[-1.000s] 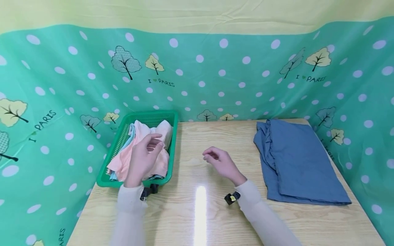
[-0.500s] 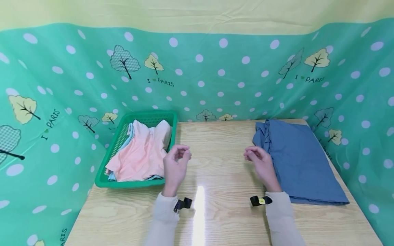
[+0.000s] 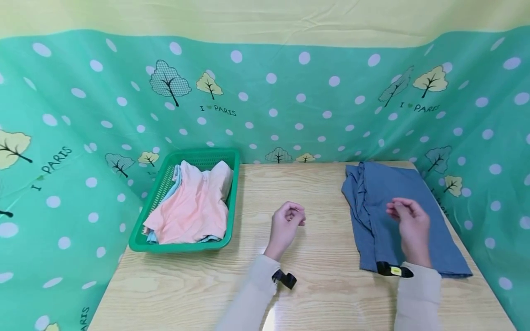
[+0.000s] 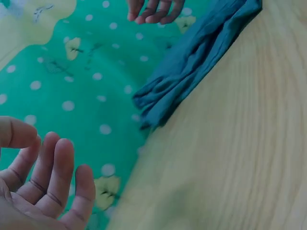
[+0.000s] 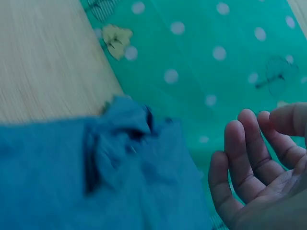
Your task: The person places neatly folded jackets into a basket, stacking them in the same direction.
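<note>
A folded blue cloth [image 3: 397, 184], perhaps a garment, lies on the right of the table, its left edge bunched in creases. Over it hovers my right hand [image 3: 415, 230], fingers loosely bent and holding nothing. In the right wrist view the crumpled cloth [image 5: 148, 177] is below and beside the right hand [image 5: 259, 172], apart from it. My left hand [image 3: 284, 230] hangs above the middle of the table, between basket and cloth, with relaxed, bent fingers and nothing in them. The left wrist view has these fingers [image 4: 62, 172] in the lower left corner, away from the cloth [image 4: 192, 62].
A green plastic basket [image 3: 235, 197] stands at the table's left back, holding folded clothes with a pink garment [image 3: 190, 207] on top. A green polka-dot curtain [image 3: 298, 110] encloses the wooden table [image 3: 319, 285] at the back and sides.
Both hands have moved right: the left from over the basket to mid-table, the right from mid-table to above the blue cloth. Basket and cloth have stayed put.
</note>
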`<state>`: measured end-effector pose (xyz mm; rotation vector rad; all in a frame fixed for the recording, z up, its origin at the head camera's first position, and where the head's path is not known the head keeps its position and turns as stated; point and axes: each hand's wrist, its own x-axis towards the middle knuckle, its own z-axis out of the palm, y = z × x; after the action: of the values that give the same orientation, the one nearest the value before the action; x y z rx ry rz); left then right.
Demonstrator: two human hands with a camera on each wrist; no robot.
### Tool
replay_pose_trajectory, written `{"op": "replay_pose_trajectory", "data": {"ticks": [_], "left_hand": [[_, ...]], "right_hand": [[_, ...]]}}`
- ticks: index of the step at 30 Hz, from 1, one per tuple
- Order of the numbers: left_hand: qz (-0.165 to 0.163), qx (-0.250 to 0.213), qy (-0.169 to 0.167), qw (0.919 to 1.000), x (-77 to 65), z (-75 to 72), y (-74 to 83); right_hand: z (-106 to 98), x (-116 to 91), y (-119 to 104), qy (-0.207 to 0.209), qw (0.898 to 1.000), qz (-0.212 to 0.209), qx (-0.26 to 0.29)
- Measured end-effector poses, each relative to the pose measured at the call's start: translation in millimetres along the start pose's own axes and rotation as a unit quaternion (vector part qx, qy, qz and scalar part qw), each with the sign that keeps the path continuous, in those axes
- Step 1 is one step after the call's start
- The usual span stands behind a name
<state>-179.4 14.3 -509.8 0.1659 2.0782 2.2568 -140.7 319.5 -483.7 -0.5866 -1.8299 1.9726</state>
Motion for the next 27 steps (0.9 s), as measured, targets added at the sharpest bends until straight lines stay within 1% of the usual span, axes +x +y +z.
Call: {"op": "replay_pose_trajectory", "data": {"ticks": [4,6,9,11,14,17,20,22,25,27], "left_hand": [[-0.064,-0.024,-0.003,0.9976,10.5,23.3,-9.8],[-0.083,-0.023,-0.005,0.9963,14.4,34.7,-14.2],[-0.098,0.005,-0.01,0.9952,16.6,50.5,-19.1],[-0.105,0.036,-0.012,0.9937,16.1,59.8,-20.2],[-0.115,0.085,-0.018,0.9896,14.4,73.3,-23.9],[-0.124,0.102,-0.023,0.9868,13.3,85.1,-28.9],[-0.132,0.09,-0.016,0.9871,13.4,95.6,-32.8],[-0.136,0.077,-0.01,0.9877,13.5,101.9,-33.9],[-0.14,0.062,-0.006,0.9882,13.3,109.8,-34.2],[-0.144,0.057,-0.006,0.9879,12.5,113.6,-34.4]], "right_hand": [[-15.3,7.3,-4.3,0.052,0.997,0.029,0.04],[-20.7,10.4,-4.8,0.075,0.995,0.043,0.054],[-26.4,15.8,-4.8,0.106,0.991,0.047,0.059],[-29.3,20.2,-4.3,0.125,0.99,0.045,0.047],[-35.3,27.3,-3.4,0.149,0.988,0.044,0.006],[-41.9,34.4,-2.6,0.163,0.984,0.06,-0.041],[-45.9,41.0,-0.1,0.172,0.976,0.088,-0.102],[-47.6,44.4,2.8,0.166,0.969,0.11,-0.142],[-49.3,48.1,9.5,0.149,0.959,0.135,-0.198],[-49.9,49.8,14.7,0.124,0.958,0.145,-0.214]]}}
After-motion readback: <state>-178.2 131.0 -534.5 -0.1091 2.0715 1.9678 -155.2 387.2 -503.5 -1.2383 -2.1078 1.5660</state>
